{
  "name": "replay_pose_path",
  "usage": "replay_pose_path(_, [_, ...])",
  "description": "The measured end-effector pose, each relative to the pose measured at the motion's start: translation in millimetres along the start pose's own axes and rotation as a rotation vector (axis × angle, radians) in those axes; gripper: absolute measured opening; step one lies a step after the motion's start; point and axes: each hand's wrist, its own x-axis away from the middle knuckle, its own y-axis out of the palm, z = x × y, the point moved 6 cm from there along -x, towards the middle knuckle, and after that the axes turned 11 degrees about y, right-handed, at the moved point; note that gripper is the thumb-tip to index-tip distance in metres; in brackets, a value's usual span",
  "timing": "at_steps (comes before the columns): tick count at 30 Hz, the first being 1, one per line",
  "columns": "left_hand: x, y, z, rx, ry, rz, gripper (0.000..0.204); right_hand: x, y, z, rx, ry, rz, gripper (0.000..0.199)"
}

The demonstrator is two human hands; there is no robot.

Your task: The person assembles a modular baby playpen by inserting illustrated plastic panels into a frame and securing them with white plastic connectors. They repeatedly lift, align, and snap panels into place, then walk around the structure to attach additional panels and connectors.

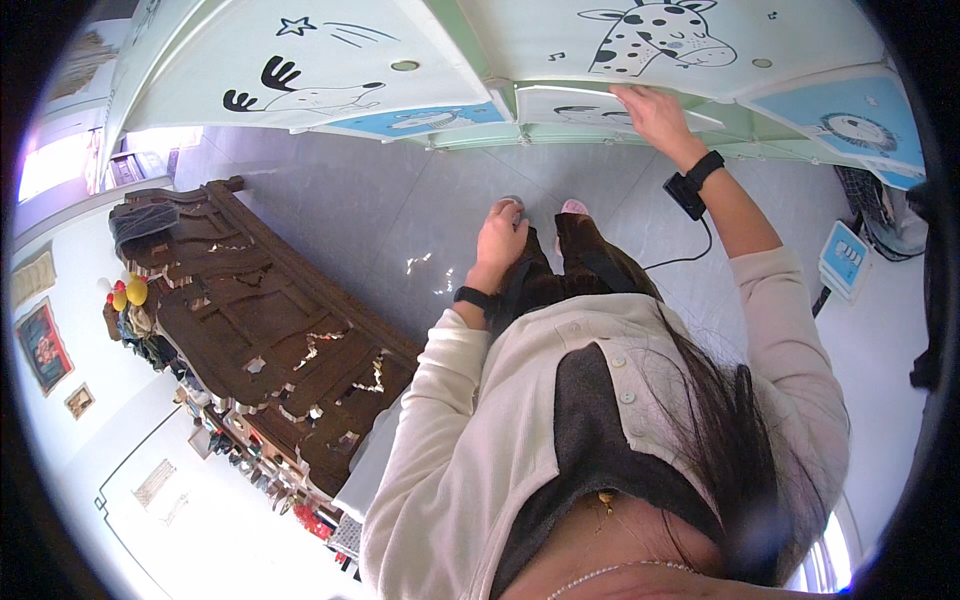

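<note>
In front of me is a storage cabinet with a pale green frame (458, 30) and white door panels with animal drawings. My right hand (655, 118) is at a white lower door panel (560, 104), which stands tilted out from the frame. Its fingers are closed over the panel's upper edge. The panel above carries a spotted giraffe drawing (660, 40). My left hand (500, 240) hangs low in front of my left leg, apart from the cabinet. Its fingers are curled in, and I see nothing held in them.
A dark brown carved wooden piece of furniture (250, 290) stands on the left, with yellow balloons (130, 292) beyond it. Grey tiled floor (350, 190) lies between it and the cabinet. To the right are a dark bag (880, 215) and a blue-and-white panel (843, 258).
</note>
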Motion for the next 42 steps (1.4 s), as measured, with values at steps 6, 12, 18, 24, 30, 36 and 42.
replay_pose_path(6, [-3.4,1.9,-2.3,-0.007,-0.023,-0.013,0.025,-0.1,-1.1,1.5,-0.021,-0.016,0.017,0.025])
replay_pose_path(12, [-5.2,2.5,-1.3,0.0,-0.021,-0.018,0.025,0.4,-1.1,2.2,-0.003,-0.017,0.012,0.026])
replay_pose_path(18, [-6.3,0.9,-1.0,-0.012,-0.007,-0.014,0.024,1.4,0.2,3.2,0.018,0.002,0.005,0.026])
replay_pose_path(24, [-8.3,-1.9,-0.2,-0.012,0.011,0.002,0.024,1.1,2.4,6.7,0.01,-0.02,0.017,0.026])
replay_pose_path(30, [-26.5,-9.3,14.4,-0.047,0.021,-0.009,0.023,0.9,4.1,6.1,-0.014,-0.097,0.054,0.032])
replay_pose_path(36, [-76.6,-32.7,75.3,-0.049,0.285,0.195,0.025,-9.2,4.5,-11.2,0.07,-0.145,-0.022,0.037])
replay_pose_path(42, [-112.0,-59.3,55.1,0.22,0.033,0.476,0.032,-20.2,14.6,-28.1,0.176,-0.037,-0.152,0.031])
